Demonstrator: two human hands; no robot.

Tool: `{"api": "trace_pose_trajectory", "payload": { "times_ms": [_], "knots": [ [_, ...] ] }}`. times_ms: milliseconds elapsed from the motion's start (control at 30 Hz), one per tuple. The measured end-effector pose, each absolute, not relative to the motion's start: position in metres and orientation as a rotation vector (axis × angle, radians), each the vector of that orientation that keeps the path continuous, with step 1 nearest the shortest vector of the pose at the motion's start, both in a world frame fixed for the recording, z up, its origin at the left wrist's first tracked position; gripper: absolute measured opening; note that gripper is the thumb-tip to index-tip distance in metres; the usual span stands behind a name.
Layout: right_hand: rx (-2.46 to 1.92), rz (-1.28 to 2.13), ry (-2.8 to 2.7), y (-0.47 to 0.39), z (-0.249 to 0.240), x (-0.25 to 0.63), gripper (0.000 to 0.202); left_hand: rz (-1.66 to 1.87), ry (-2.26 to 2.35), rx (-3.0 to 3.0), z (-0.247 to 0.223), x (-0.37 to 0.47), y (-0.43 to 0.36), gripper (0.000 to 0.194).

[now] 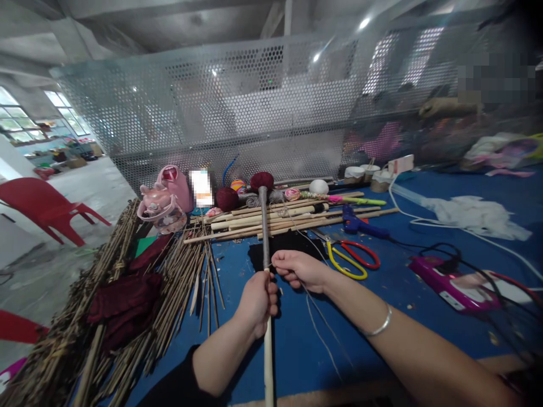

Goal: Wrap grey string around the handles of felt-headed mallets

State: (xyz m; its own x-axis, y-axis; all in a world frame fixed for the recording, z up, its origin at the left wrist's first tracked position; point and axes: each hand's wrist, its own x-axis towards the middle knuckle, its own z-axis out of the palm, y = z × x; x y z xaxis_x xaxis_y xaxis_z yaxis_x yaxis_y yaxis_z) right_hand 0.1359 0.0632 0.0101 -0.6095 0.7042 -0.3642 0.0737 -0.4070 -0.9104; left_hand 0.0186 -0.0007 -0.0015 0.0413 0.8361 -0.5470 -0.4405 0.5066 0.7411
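Observation:
Near the middle of the blue table, my left hand (257, 302) is wrapped round a long pale stick (268, 356). The stick's upper part is covered in grey yarn (264, 226), and a dark red ball (262, 181) tops its far end. My right hand (299, 270) pinches a thin grey strand beside the stick, just above my left hand. Loose ends of the strand (316, 328) trail down over the table. A black cloth (292, 244) lies flat behind my hands.
Scissors with red and yellow handles (348, 261) and a blue glue gun (360, 225) lie right of centre. A purple power strip (452, 288) with cables is farther right. Bundled twigs (169, 305) and dark red cloth (127, 305) fill the left. Wooden sticks (237, 224) lie behind.

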Motion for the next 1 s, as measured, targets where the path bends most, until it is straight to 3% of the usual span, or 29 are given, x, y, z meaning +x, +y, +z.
{"api": "trace_pose_trajectory", "payload": {
  "times_ms": [133,333,500,600,867,1000],
  "knots": [
    [-1.041,2.316,-1.184,0.063,0.014,0.136,0.009,1.067,1.221,0.496,0.001,0.02,-0.002,0.022],
    [-0.909,2.331,-1.062,0.069,0.001,0.138,0.008,1.1,1.236,0.533,0.002,0.023,-0.002,0.018],
    [-0.962,2.351,-1.03,0.07,0.002,0.138,0.009,1.12,1.242,0.52,0.001,0.022,-0.002,0.027],
    [-1.031,2.223,-1.186,0.069,0.003,0.137,0.008,1.131,1.173,0.518,0.001,0.018,-0.001,0.033],
    [-0.952,1.428,-1.889,0.069,0.001,0.135,0.017,1.12,1.013,0.485,0.007,0.014,-0.003,0.025],
    [-0.953,1.683,-1.616,0.063,0.006,0.131,0.02,1.071,0.988,0.518,0.01,0.015,-0.005,0.025]
  ]
}}
